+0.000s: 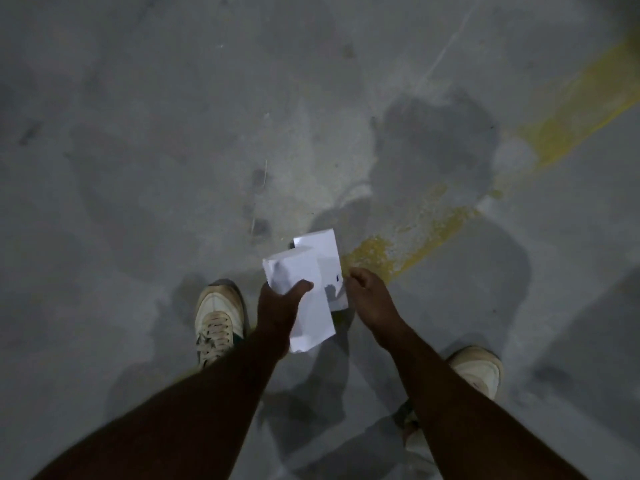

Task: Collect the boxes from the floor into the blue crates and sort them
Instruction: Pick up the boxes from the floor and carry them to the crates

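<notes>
Left-hand grip (282,299): clasps near white box (301,299). Right hand (363,289): curled loosely beside far white box (325,265), contact unclear. Risk: one-handed hold slips; box drops onto concrete floor (138,150).

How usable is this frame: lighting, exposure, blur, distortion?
Head view: dim overall, forearms nearly black; the two white boxes are blown out, detail lost; overlapping shadows on the floor suggest several lights; soft throughout; the wide lens bends the yellow line. Left hand grips one box.
</notes>
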A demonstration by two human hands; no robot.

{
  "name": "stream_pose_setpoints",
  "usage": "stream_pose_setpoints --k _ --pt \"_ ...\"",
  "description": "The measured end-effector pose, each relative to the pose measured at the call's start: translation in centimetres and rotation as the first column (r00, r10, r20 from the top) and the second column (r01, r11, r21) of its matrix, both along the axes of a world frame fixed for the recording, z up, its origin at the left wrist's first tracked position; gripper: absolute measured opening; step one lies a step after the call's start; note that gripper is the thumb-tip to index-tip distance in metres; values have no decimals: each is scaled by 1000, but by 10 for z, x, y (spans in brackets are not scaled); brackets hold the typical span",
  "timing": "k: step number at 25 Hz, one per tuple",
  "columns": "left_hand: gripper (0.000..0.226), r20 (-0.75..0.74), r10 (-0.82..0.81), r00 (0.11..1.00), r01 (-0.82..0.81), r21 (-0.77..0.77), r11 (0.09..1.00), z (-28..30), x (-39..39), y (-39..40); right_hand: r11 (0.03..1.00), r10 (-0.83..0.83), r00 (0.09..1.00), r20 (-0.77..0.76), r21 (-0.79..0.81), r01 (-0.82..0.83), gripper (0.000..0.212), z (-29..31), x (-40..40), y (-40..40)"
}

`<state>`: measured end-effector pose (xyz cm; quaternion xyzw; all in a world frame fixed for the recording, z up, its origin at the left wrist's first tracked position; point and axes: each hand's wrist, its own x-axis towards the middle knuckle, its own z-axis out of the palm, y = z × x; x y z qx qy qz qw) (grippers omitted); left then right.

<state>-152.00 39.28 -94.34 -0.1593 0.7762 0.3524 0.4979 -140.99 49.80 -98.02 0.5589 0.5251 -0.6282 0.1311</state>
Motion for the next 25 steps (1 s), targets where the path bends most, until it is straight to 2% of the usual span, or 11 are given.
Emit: stream_pose_setpoints --k 2,6,8,10,11,14,17,19,22,25 --pt "71 93 -96 991 90 61 994 -12 -10 -7 1000 -2 999 39 3 2 27 -15 -10 -10" --pt "53 189 -37 981 25 69 997 -29 -12 1 991 -92 992 84 -90 100 35 -38 -28 -22" --pt "44 220 -31 975 7 112 994 -26 -11 1 971 -179 977 112 -138 194 59 -47 -20 -26" --pt "44 244 -16 970 -22 151 988 -8 -10 -2 941 -262 957 122 -186 282 79 -32 -5 -28" --pt "47 248 -10 969 -30 153 988 4 -9 -2 930 -296 947 121 -192 315 80 -15 3 -27" --pt "53 280 16 960 -49 113 992 55 -1 16 879 -429 894 126 -170 446 66 49 24 -14" --pt "37 309 -10 951 -32 129 991 127 4 49 813 -554 829 82 -162 559 61 130 48 14" --pt "37 322 -60 945 -5 197 980 180 10 73 820 -560 829 12 -134 556 64 190 70 43" --pt "57 282 -188 941 105 284 953 273 30 122 824 -566 819 -94 -26 566 73 292 114 102" --pt "62 199 -332 922 248 354 902 373 62 174 811 -567 795 -213 24 585 61 403 149 150"
